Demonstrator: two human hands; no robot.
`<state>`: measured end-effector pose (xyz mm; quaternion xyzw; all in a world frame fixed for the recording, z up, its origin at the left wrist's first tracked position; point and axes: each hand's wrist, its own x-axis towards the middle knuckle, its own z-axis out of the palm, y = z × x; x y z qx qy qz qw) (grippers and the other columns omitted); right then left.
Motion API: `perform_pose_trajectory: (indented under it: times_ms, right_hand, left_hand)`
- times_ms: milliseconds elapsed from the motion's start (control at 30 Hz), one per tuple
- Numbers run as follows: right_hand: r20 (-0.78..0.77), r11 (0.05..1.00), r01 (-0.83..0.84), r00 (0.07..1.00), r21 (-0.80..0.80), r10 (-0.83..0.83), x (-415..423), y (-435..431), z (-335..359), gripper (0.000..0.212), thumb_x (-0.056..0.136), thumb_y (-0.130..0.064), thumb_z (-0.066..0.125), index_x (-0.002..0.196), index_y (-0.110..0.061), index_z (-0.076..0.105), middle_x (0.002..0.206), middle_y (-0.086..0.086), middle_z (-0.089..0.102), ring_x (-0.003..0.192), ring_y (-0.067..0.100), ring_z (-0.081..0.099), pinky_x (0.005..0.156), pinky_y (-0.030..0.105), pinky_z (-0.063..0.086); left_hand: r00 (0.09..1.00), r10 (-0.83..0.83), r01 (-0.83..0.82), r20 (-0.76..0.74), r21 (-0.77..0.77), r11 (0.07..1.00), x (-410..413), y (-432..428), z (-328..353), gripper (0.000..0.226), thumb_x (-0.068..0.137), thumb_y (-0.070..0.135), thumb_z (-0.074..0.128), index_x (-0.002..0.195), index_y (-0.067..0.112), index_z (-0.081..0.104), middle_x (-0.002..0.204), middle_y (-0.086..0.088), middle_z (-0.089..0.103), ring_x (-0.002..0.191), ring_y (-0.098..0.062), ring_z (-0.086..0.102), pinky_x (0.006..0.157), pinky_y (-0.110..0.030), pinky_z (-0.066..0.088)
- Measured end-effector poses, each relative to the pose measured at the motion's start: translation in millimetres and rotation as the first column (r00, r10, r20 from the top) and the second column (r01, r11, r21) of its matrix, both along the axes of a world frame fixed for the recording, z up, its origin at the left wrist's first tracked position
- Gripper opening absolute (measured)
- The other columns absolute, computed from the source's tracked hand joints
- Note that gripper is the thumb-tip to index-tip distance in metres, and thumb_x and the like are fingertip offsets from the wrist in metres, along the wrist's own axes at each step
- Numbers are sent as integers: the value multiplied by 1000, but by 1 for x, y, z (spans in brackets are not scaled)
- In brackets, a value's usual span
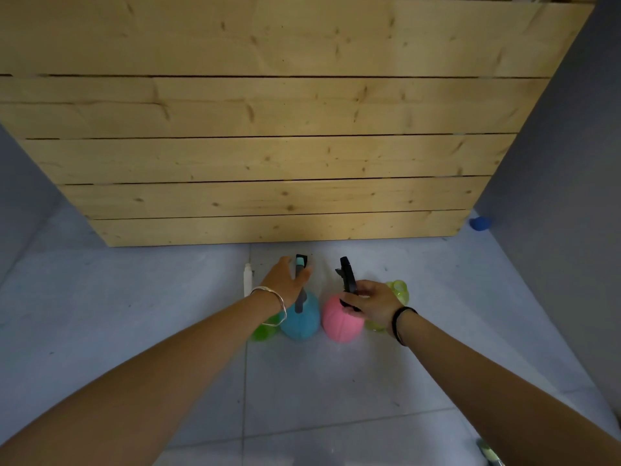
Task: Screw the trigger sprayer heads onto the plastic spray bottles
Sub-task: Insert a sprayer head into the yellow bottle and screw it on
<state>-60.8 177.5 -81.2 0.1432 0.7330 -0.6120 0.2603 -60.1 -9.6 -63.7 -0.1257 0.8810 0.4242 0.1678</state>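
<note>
Your right hand (369, 302) pinches the black trigger sprayer head (347, 280) atop the round pink plastic bottle (337, 322); your left hand (285, 279) grips the teal-tipped sprayer (300, 262) on the round blue plastic bottle (302, 321).

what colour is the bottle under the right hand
Pink. The head view shows the bottle just below the right hand.

Blue bottle (302, 322), pink bottle (337, 322), black sprayer head (347, 277), pale knotty planks (268, 156), grey floor (336, 381).

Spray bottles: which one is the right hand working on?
The pink bottle: the right hand grips its black sprayer head; the left hand holds the blue bottle's sprayer.
</note>
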Motion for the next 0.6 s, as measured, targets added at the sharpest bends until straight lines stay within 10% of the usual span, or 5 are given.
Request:
perform_pose_trajectory:
  times_ms: [200,333,400,500,600]
  right_hand:
    - [-49,988,153,987,-18,-154,2,-7,-12,25,82,2,67,106,4,61,114,23,61,96,27,60,88,36,54]
    - [-49,993,116,992,5,-116,1,-9,-12,23,82,1,67,104,2,61,116,22,61,95,26,60,91,39,53]
    - [-27,997,79,997,11,-78,1,-8,-9,25,81,-4,69,104,-3,59,115,18,61,88,25,63,83,34,57]
    - [-187,942,-29,978,334,97,1,1,0,46,77,-33,74,114,-14,57,105,-3,57,79,14,62,66,18,52]
    - [-463,782,135,860,609,212,-2,20,6,40,77,-52,65,105,-23,61,106,-9,54,98,12,55,79,26,47]
  left_hand:
    - [1000,28,-28,-10,28,999,-2,3,2,58,96,40,43,142,8,30,143,-12,45,125,-26,47,93,-26,34]
    - [1000,29,-30,2,48,998,0,7,5,52,95,41,43,133,6,37,95,-5,60,75,-11,54,74,-24,38]
    - [999,44,-44,-12,47,998,-2,7,6,50,95,39,44,132,6,38,112,-12,59,83,-14,54,78,-26,37]
    - [997,57,-57,-42,22,998,-2,7,6,52,94,38,46,135,7,36,136,-12,47,117,-25,49,88,-28,36]
    - [990,64,-65,-123,-3,998,-2,9,9,31,94,36,49,119,20,41,115,-10,47,106,-23,48,84,-27,34]
